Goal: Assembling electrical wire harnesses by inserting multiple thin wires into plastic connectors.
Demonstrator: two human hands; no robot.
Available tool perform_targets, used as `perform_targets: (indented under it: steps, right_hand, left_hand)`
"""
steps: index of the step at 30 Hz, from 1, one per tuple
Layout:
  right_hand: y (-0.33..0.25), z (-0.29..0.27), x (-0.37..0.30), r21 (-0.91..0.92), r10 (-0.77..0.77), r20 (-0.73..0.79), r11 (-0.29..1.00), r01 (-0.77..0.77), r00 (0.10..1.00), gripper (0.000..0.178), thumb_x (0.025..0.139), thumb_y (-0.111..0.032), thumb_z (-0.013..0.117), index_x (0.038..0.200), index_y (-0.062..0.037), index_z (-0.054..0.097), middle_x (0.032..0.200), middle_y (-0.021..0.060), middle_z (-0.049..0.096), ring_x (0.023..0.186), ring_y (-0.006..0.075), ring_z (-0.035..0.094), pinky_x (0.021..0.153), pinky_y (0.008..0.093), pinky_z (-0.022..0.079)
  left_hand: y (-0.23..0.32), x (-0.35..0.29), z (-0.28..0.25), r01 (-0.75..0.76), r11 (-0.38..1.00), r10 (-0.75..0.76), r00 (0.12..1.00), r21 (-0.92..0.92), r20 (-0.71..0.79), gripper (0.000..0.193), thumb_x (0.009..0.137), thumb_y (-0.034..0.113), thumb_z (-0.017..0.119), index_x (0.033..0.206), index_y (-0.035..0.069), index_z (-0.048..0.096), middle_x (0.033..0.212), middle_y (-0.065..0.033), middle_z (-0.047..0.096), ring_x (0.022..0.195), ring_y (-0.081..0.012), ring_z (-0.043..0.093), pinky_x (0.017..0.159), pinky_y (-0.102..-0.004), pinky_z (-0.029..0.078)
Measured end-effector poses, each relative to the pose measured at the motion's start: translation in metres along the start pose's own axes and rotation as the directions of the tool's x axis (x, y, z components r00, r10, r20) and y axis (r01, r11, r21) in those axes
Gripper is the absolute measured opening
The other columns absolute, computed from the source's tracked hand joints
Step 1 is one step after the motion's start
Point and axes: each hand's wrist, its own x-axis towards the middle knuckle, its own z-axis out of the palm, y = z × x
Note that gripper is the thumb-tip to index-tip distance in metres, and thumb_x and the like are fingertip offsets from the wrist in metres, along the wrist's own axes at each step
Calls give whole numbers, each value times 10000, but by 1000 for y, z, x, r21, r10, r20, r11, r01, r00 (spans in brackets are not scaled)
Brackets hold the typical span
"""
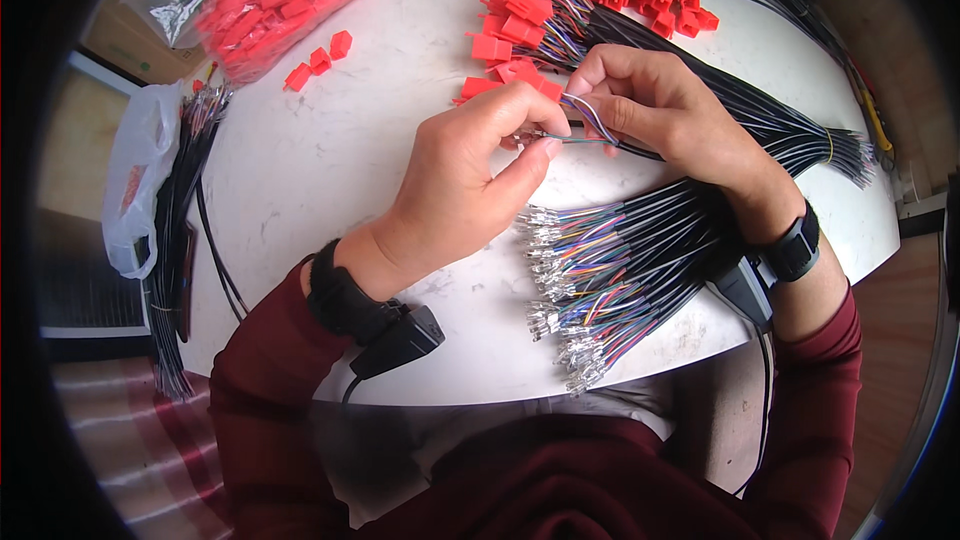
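My left hand [470,170] and my right hand [660,110] meet over the white table [340,170], both pinching one thin cable [585,125] whose coloured wires fan out between the fingertips. The left thumb and forefinger hold the wire tips with metal terminals. The right fingers grip the cable just behind the fanned wires. Below the hands lies a bundle of black cables [620,270] with coloured wires ending in metal terminals. Behind the hands lie finished cables with red connectors [520,30].
A clear bag of red connectors [280,0] lies at the far left, with a few loose red connectors [320,60] beside it. Another black cable bundle [180,210] hangs off the left edge beside a white plastic bag [135,180]. More cables [790,130] run right.
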Motion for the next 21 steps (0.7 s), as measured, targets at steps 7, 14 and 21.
perform_targets:
  steps: [7, 14, 21]
  right_hand:
    - [2, 0, 1, -48, 9, -11, 999, -10, 1000, 81, 954, -49, 541, 988, 14, 579, 807, -18, 569, 696, 40, 516, 615, 203, 421]
    - [2, -2, 0, -66, 2, 16, 998, -1, 1000, 124, 989, -102, 527, 1034, 10, 554, 838, -2, 560, 705, 52, 513, 630, 204, 430]
    - [3, 0, 1, -35, -6, -34, 999, 5, 999, 97, 956, -62, 550, 1012, 12, 578, 810, -22, 558, 701, 37, 508, 621, 202, 422]
  left_hand:
    - [-12, -1, 6, 68, 975, -81, 995, -213, -55, 123, 844, -44, 603, 949, 19, 594, 827, -53, 655, 757, -133, 639, 714, -266, 502]
    - [-6, -2, 1, 119, 975, -116, 993, -187, 25, 138, 855, -88, 526, 959, -17, 582, 880, -62, 619, 793, -123, 610, 740, -264, 493]
    - [-3, -3, -3, 183, 968, -163, 979, -175, 118, 141, 882, -87, 498, 992, -44, 573, 962, -67, 587, 852, -116, 589, 790, -259, 483]
